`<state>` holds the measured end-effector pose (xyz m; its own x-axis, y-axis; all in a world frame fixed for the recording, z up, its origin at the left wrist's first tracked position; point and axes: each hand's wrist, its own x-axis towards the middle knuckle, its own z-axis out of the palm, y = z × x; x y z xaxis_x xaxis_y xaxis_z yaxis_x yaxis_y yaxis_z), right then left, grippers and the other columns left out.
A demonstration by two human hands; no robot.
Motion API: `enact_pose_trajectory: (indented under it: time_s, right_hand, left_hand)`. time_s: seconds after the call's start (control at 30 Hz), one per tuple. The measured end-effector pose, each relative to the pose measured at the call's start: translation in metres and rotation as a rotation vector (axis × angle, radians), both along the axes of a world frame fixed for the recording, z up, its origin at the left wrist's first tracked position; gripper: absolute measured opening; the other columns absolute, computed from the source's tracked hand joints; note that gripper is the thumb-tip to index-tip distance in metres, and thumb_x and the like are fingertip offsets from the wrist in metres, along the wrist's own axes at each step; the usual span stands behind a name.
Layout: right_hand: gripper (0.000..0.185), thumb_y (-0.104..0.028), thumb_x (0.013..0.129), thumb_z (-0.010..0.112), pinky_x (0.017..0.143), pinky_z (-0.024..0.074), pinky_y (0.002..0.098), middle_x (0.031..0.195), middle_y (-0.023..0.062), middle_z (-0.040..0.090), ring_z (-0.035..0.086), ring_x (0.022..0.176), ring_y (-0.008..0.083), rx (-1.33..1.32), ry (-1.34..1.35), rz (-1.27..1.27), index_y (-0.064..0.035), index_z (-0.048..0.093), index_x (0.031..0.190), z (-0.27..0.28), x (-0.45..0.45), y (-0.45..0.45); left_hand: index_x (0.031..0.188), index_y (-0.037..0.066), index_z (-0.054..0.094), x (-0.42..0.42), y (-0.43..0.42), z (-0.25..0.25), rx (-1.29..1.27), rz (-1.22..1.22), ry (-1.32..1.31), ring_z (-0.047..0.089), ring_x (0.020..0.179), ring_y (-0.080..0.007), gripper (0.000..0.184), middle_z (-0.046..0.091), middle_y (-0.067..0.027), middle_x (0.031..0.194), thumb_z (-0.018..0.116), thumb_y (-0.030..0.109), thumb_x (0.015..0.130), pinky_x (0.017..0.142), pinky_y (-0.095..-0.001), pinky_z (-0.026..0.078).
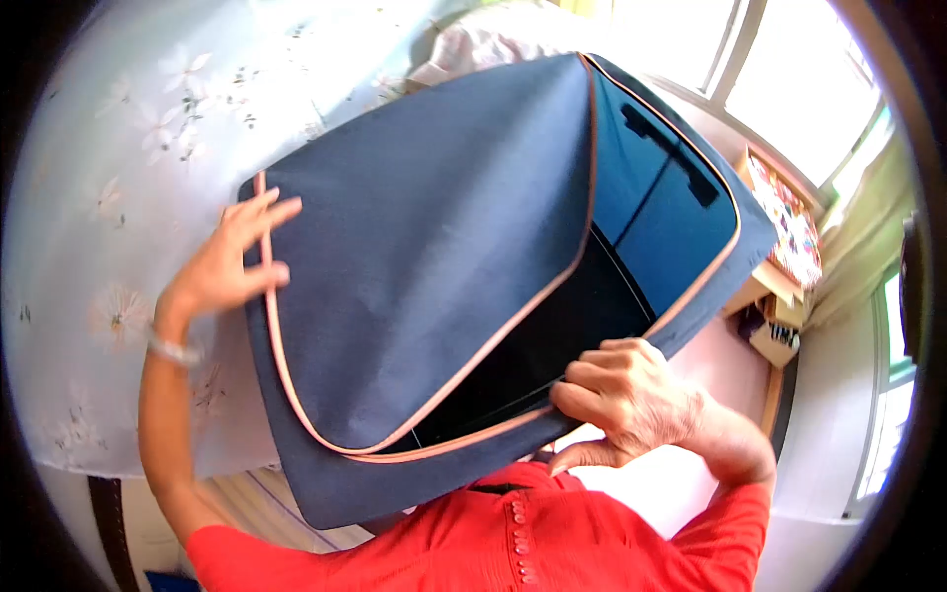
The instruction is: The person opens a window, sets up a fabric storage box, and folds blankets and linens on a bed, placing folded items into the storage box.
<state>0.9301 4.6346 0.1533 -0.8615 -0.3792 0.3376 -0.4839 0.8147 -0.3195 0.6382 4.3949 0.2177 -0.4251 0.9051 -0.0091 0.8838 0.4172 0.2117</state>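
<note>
Navy fabric forms the cover point(434, 227), which overhangs the near edge of the floral sheet point(99, 326); its pink-piped opening exposes a glossy dark panel point(656, 217) inside. The right hand point(621, 400) grips the near rim, while the left hand point(232, 259) spreads its fingers at the left edge.

To your left, pale floral sheet point(128, 247) over broad surface, crumpled light fabric point(493, 37) at far edge. Ahead right, bright window point(799, 79) with pale frame, daylight washing out view. Below it, wooden furniture point(755, 288) under multicolored patterned cloth point(786, 222). On your right, sheer curtain point(853, 232), white wall point(829, 405), second window point(888, 414). Pinkish floor point(728, 370) between you and wall.
</note>
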Motion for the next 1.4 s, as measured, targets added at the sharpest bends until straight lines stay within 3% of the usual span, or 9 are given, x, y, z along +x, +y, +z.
enact_pose_trajectory:
  time_s: [0.2, 0.33, 0.43, 0.77, 0.87, 1.07, 1.23, 1.33, 1.4]
  right_hand:
    - [0.071, -0.059, 0.084, 0.021, 0.049, 0.0448, 0.0337, 0.051, 0.0112, 0.049, 0.051, 0.049, 0.0222, -0.011, -1.136, -0.032, -0.0018, 0.058, 0.064, 0.04, -0.039, -0.004]
    - [0.053, -0.043, 0.09, 0.022, 0.082, 0.0405, 0.0428, 0.103, 0.0158, 0.055, 0.052, 0.094, 0.0289, 0.223, -1.531, 0.073, -0.0063, 0.051, 0.115, -0.004, -0.095, -0.01]
    - [0.052, -0.037, 0.089, 0.027, 0.095, 0.0309, 0.0406, 0.13, 0.0156, 0.034, 0.037, 0.117, 0.0304, 0.532, -1.443, 0.151, -0.011, 0.02, 0.134, -0.028, -0.105, -0.021]
    - [0.054, -0.032, 0.084, 0.044, 0.095, 0.0211, 0.0574, 0.13, 0.0277, 0.021, 0.024, 0.116, 0.0477, 0.305, -0.204, -0.193, 0.0027, 0.033, 0.124, -0.009, -0.106, -0.003]
    - [0.088, -0.011, 0.072, 0.063, 0.097, 0.0178, 0.0588, 0.127, 0.0395, 0.003, 0.012, 0.118, 0.0553, 0.011, 0.263, -0.33, -0.0099, 0.0, 0.133, 0.018, -0.101, 0.006]
    - [0.094, -0.007, 0.069, 0.066, 0.1, 0.0152, 0.053, 0.133, 0.031, -0.008, -0.001, 0.124, 0.046, 0.038, 0.271, -0.387, -0.0207, 0.001, 0.135, 0.027, -0.109, -0.003]
    - [0.032, -0.027, 0.078, 0.056, 0.084, 0.0396, 0.0443, 0.107, 0.0306, 0.042, 0.043, 0.104, 0.0396, 0.286, -0.01, -0.343, -0.0001, 0.054, 0.095, 0.024, -0.078, -0.012]
    - [0.049, -0.044, 0.083, 0.044, 0.055, 0.0479, 0.0373, 0.065, 0.0134, 0.058, 0.059, 0.061, 0.0274, -0.008, -0.73, -0.279, 0.0002, 0.056, 0.066, 0.04, -0.05, -0.023]
    - [0.056, -0.052, 0.083, 0.038, 0.046, 0.0471, 0.0335, 0.059, 0.012, 0.055, 0.057, 0.052, 0.0249, -0.259, -0.363, 0.103, -0.0006, 0.056, 0.069, 0.006, -0.028, -0.028]
  left_hand:
    - [0.109, 0.004, 0.053, 0.095, 0.029, 0.004, 0.014, -0.364, -0.016, 0.043, 0.106, -0.0338, 0.046, 0.043, -0.0191, 0.12, 0.065, 0.02, 0.068, 0.09, -0.0401, 0.034]
    - [0.118, 0.006, 0.046, 0.142, 0.042, -0.018, -0.048, -0.445, 0.161, 0.041, 0.104, -0.043, 0.059, 0.038, -0.0305, 0.118, 0.06, 0.04, 0.072, 0.088, -0.0458, 0.034]
    - [0.121, 0.006, 0.042, 0.149, 0.041, -0.027, -0.116, -0.37, 0.175, 0.036, 0.108, -0.0495, 0.064, 0.034, -0.0339, 0.119, 0.054, 0.048, 0.075, 0.089, -0.05, 0.031]
    - [0.133, 0.005, 0.015, 0.139, 0.005, -0.006, -0.07, -0.11, 0.217, 0.024, 0.119, -0.045, 0.101, 0.02, -0.0285, 0.131, 0.074, 0.036, 0.057, 0.096, -0.05, 0.023]
    - [0.133, 0.006, 0.011, 0.116, -0.001, -0.023, 0.207, -0.069, 0.404, 0.019, 0.123, -0.0422, 0.104, 0.015, -0.0257, 0.134, 0.077, 0.019, 0.054, 0.099, -0.0483, 0.019]
    - [0.12, 0.001, 0.037, 0.028, 0.051, -0.016, 0.677, 0.031, 0.556, 0.054, 0.088, -0.0329, 0.056, 0.054, -0.0209, 0.095, 0.064, 0.014, 0.072, 0.077, -0.0388, 0.042]
    - [0.066, -0.004, 0.05, -0.002, 0.084, 0.012, 0.63, -0.36, 0.142, 0.036, 0.043, -0.0194, 0.014, 0.046, -0.0148, 0.051, 0.055, 0.006, 0.074, 0.047, -0.0315, 0.038]
    - [0.06, -0.003, 0.052, -0.015, 0.101, 0.026, 0.355, -0.455, -0.042, 0.039, 0.043, -0.0141, 0.035, 0.043, -0.0163, 0.05, 0.054, 0.023, 0.082, 0.046, -0.0323, 0.035]
    - [0.057, -0.001, 0.051, -0.056, 0.115, 0.029, 0.543, -0.187, 0.024, 0.038, 0.044, -0.0122, 0.037, 0.041, -0.0147, 0.047, 0.054, 0.026, 0.083, 0.045, -0.0313, 0.035]
